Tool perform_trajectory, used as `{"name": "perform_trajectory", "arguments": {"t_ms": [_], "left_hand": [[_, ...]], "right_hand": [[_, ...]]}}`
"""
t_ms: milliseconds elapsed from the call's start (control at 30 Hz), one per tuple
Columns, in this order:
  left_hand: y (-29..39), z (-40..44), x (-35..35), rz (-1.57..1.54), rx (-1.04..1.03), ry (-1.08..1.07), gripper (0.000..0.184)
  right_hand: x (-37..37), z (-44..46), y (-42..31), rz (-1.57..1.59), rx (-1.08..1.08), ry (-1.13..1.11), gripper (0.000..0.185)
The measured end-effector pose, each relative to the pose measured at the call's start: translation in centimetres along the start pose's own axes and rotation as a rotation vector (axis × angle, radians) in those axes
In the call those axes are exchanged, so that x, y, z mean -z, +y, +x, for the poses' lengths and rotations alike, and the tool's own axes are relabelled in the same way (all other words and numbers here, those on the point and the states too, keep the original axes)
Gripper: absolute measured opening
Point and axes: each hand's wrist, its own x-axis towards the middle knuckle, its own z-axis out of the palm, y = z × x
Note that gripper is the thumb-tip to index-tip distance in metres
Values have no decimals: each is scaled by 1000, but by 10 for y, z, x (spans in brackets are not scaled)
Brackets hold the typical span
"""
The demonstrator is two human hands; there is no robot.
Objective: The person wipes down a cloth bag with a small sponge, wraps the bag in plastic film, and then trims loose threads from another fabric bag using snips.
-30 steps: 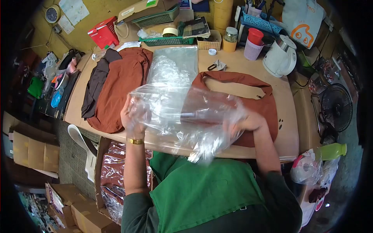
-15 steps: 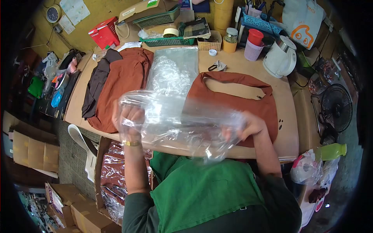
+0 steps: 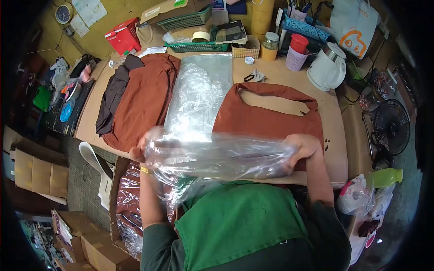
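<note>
A clear plastic bag (image 3: 221, 156), blurred by motion, is stretched sideways between my hands above the table's near edge. My left hand (image 3: 143, 147), partly covered by the plastic, grips its left end. The fingers of my right hand (image 3: 304, 148) are closed on the other end. Under and beyond it lies a stack of flat clear plastic bags (image 3: 199, 90). To the right, a rust-coloured fabric shoulder bag (image 3: 271, 119) lies flat with its strap looped away from me. More rust-coloured fabric bags (image 3: 142, 99) are piled on the left, beside a dark brown fabric piece (image 3: 111, 101).
Green baskets (image 3: 194, 47), a jar (image 3: 270, 44), a red cup (image 3: 298, 44) and a white electric kettle (image 3: 326, 67) line the table's back. A carton (image 3: 118, 235) of plastic-wrapped rust items stands below on the left. A black fan (image 3: 391, 126) is at right.
The plastic bag has been pulled straighter and lower, and its loose hanging part has swung from right to left. My left hand has dropped slightly; my right hand has shifted a little to the right.
</note>
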Motion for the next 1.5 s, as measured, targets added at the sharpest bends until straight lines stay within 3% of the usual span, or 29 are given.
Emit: {"name": "perform_trajectory", "arguments": {"t_ms": [33,100,200,233,267,300,333,367,400,467,533,600,667,700,733,767,800,833,900,967,1000,1067,1133,1267,1300,1333,1400,1500], "left_hand": [[5,1,-2,219,193,-22,53],[12,14,-10,761,688,-141,41],[17,16,-29,993,1112,-479,35],[14,-5,-25,583,730,-135,40],[12,-18,-20,315,498,47,48],[17,-19,-30,55,242,148,58],[35,-12,-24,48,531,-146,54],[32,-7,-9,321,625,-346,50],[26,-6,2,596,707,-541,47],[19,11,-27,861,769,-533,32],[32,24,-41,960,683,-414,30],[62,28,-42,862,512,97,24],[80,14,-2,860,125,534,23],[83,12,14,827,-131,712,25],[82,24,13,671,-474,853,28],[75,31,6,570,-513,1014,36],[53,34,-4,550,-478,1122,39],[20,46,-18,710,-441,930,42],[-67,47,-6,857,-180,1079,47],[-160,81,-74,1387,-53,636,45],[-171,96,-87,1429,105,524,41],[-193,101,-89,1564,-11,471,31],[-212,90,-66,1807,110,429,31],[-208,89,-54,1833,6,399,34],[-206,96,-51,1785,42,392,32],[-205,106,-49,1785,43,392,32],[-204,122,-48,1697,167,457,29],[-207,138,-82,1735,38,434,29]], "right_hand": [[-4,-6,3,71,223,204,41],[-24,-9,-11,423,251,522,39],[-18,-17,-10,652,263,173,49],[-14,-21,-12,687,267,117,50],[-9,-25,-15,722,268,60,52],[-1,-29,-23,419,96,97,61],[4,-28,-33,230,54,164,73],[8,-28,-42,43,1,223,86],[11,-29,-53,41,0,223,86],[20,-32,-69,194,33,422,85],[50,-33,-65,63,155,459,80],[63,-29,-67,-62,274,504,76],[48,7,-92,-92,348,690,62],[46,16,-95,-344,280,756,45],[38,20,-89,-398,67,748,43],[28,23,-78,-451,-146,733,43],[21,31,-57,-756,-136,638,48],[11,37,-35,-934,-187,556,51],[-26,64,-13,-1044,-323,482,59],[-52,88,16,-1054,-392,498,63],[-56,94,39,-1161,-366,526,63],[-57,89,63,-1559,-447,511,64],[-49,47,50,-1506,-530,556,65],[-25,-51,39,-1490,-785,659,65],[-27,-66,47,-1448,-845,786,64],[-28,-71,49,-1403,-903,917,63],[-35,-63,51,-1387,-936,967,62],[-37,-47,57,-1397,-981,1072,61]]}}
